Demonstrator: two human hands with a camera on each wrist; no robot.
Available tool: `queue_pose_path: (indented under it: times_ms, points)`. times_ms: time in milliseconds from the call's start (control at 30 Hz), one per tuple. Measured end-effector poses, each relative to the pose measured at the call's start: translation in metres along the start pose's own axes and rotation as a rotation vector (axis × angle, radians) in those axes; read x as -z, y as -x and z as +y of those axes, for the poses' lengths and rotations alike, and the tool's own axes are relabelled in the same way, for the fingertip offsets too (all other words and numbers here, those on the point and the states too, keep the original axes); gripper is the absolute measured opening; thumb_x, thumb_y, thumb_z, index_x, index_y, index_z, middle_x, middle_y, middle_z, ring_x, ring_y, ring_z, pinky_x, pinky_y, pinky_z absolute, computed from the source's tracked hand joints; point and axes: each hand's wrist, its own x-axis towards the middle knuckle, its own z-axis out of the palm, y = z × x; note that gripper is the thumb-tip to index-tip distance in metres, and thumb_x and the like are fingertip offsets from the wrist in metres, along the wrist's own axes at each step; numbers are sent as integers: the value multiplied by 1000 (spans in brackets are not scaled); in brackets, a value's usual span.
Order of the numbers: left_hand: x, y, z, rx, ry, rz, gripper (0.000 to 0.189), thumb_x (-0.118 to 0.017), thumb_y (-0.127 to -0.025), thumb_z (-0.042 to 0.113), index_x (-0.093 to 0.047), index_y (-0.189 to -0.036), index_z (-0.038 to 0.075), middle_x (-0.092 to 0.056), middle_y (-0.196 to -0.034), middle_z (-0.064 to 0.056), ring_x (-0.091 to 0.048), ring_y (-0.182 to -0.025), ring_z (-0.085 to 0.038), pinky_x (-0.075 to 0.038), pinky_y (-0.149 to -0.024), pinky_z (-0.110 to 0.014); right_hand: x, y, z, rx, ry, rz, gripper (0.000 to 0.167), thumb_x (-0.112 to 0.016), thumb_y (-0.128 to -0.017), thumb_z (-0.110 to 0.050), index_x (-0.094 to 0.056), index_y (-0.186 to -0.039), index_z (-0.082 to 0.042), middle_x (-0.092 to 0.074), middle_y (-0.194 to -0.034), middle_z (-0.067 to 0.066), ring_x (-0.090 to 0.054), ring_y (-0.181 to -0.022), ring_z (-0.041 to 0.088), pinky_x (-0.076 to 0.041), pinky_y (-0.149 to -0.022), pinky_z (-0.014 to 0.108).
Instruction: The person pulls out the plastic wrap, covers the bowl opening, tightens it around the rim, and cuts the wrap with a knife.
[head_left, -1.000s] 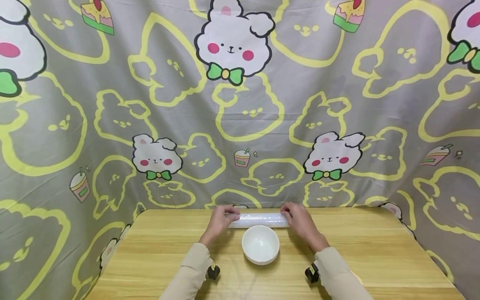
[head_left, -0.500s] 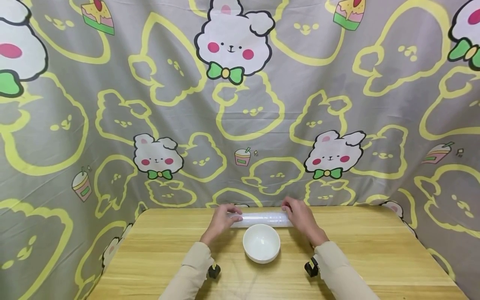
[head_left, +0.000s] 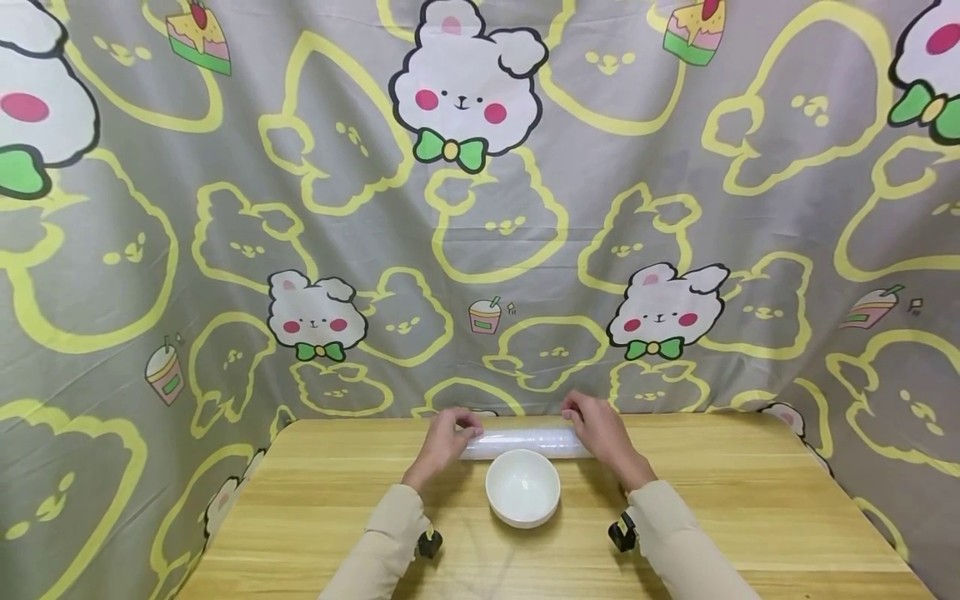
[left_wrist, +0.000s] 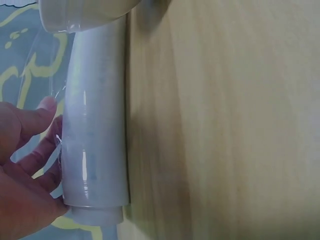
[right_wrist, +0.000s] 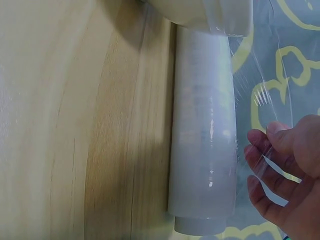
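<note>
A grey cloth printed with yellow outlines and white rabbits fills the upper part of the head view. Below is the light wooden surface. On it, at the lower centre, lies a long roll of clear plastic film, and just below it stands a round white bowl. The left hand, left of centre, and the right hand, right of centre, each have the grip nearly closed, thumb and fingertips pinching the thin loose film.

Cartoon-print fabric walling a wooden table suggests a curtained booth.
</note>
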Motion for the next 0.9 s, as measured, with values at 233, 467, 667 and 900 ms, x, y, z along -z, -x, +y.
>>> queue_pose_path:
  times_ms: [233, 467, 667, 900]
  points:
    - [4, -5, -1, -55, -6, -18, 10, -68, -94, -4, -68, -87, 4, -69, -81, -3, -63, -76, -14, -53, -70, -28, 0, 0, 1, 8, 4, 4, 5, -69, -97, -5, -72, -94, -8, -72, -87, 3, -63, -76, 16, -56, -70, 40]
    - [8, -12, -3, -51, 67, -32, 9, -68, -93, -6, -66, -88, 2, -70, -81, -7, -66, -74, -19, -53, -67, -24, 0, -2, 1, 24, -21, 7, 5, -69, -97, -5, -70, -93, -7, -71, -85, 5, -61, -74, 16, -55, -68, 38]
    - [12, -10, -4, -42, 101, -87, 10, -75, -88, -6, -70, -96, -5, -71, -84, -8, -65, -77, -18, -53, -66, -22, 1, -4, 2, 26, -39, -7, 5, -68, -98, -6, -71, -95, -5, -72, -87, 9, -61, -75, 16, -55, -69, 38]
    - [22, -8, -4, -30, 48, -155, 16, -73, -87, -10, -76, -102, -4, -75, -96, -14, -70, -84, -23, -57, -72, -24, 5, -6, 4, 22, -34, -15, 6, -68, -99, -7, -72, -98, -3, -72, -89, 9, -63, -76, 17, -55, -69, 39]
